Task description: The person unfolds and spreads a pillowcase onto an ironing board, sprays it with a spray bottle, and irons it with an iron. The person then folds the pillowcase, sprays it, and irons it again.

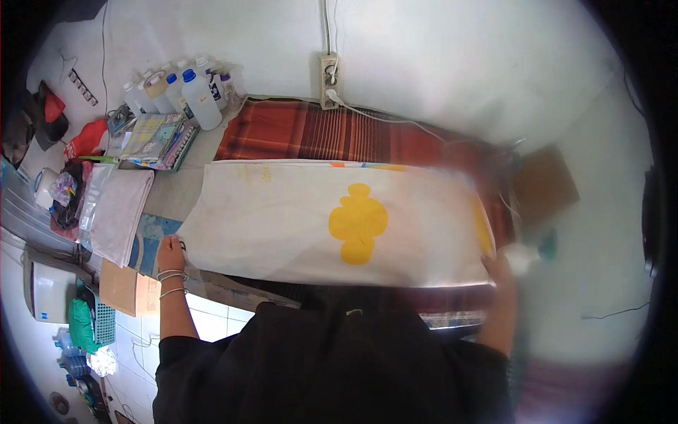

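A long white cloth (282,219) with a yellow printed shape lies stretched across a red plaid cloth (282,131) on the table. At its near left corner, my left hand (170,256) has its fingers closed on the white cloth, with bracelets round the wrist. The near right corner is pinched in my right hand (497,267), which looks slightly blurred. A yellow strip shows along the white cloth's right end. Orange, blue and yellow bits peek out at its far edge.
Several bottles (201,99) and a stack of folded cloths (155,138) stand at the back left. A folded pale cloth (120,212) lies at the left. A power strip (329,81) hangs on the wall. A brown piece (545,185) is at the right, a cardboard box (127,288) below left.
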A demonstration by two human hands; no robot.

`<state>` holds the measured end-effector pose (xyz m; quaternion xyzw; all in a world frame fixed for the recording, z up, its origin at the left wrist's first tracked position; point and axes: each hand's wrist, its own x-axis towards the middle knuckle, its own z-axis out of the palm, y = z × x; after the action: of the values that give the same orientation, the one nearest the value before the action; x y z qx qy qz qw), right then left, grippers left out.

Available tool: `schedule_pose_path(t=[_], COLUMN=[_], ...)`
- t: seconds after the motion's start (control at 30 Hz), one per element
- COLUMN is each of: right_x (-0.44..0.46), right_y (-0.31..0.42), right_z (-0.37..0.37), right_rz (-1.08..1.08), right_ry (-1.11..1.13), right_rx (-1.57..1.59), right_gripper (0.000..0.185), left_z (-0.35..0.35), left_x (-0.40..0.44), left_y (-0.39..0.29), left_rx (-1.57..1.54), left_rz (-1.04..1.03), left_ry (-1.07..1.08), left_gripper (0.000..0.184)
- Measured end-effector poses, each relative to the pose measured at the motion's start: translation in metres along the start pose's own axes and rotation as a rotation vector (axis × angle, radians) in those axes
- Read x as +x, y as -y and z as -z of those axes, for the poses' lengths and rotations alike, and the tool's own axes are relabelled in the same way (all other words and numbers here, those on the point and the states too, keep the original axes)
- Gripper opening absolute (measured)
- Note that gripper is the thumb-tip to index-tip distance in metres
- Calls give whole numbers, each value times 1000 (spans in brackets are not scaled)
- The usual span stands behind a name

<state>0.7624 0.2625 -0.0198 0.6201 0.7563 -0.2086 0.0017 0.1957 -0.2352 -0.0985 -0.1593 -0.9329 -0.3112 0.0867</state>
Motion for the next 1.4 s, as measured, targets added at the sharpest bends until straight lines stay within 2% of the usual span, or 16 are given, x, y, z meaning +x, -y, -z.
schedule_pose_path(t=[0.07,0.3,0.4,0.47,0.5,0.6,0.67,0.73,0.83,0.97,1.03,1.07,1.13,1.23,1.3,1.4], right_x=[-3,-16,-8,-3,-5,8,39,69,104,150,161,169,170,153,133,165], right_y=[-10,-12,-15,-25,-22,-8,0,33,98,129,125,116,121,139,171,160], right_z=[-8,-7,-23,-42,-42,-41,-43,-41,-50,-82,-95,-102,-100,-81,-60,-66], right_rz=[-6,-4,-80,-86,-87,-126,188,470,570,640,339,386,364,304,332,388], right_ry=[-7,25,-18,-213,-214,-366,-529,-543,-523,-533,-420,-481,-483,-491,-602,-719], right_rx=[-3,15,-43,-168,-171,-151,35,-13,34,-80,-98,-81,-130,-224,-325,-359], right_gripper=[51,47,43,37,37,29,27,29,31,32,34,35,34,35,36,37], left_z=[-15,-13,-18,-21,-20,-10,-5,3,-47,-133,-138,-139,-142,-153,-144,-148], left_x=[-3,7,8,0,1,9,42,69,115,153,150,149,145,158,164,178], left_y=[23,10,12,25,35,47,55,-5,-34,-42,-73,-80,-88,-81,-95,-99], left_rx=[153,71,194,216,213,162,-20,63,219,350,313,312,148,222,210,207], left_rz=[-42,-6,-14,-69,-68,42,232,215,-2,44,184,198,42,133,114,75], left_ry=[12,28,83,45,47,78,205,286,303,322,189,189,-149,45,15,-35], left_gripper=[30,30,30,28,28,25,26,30,36,37,35,35,30,25,25,25])
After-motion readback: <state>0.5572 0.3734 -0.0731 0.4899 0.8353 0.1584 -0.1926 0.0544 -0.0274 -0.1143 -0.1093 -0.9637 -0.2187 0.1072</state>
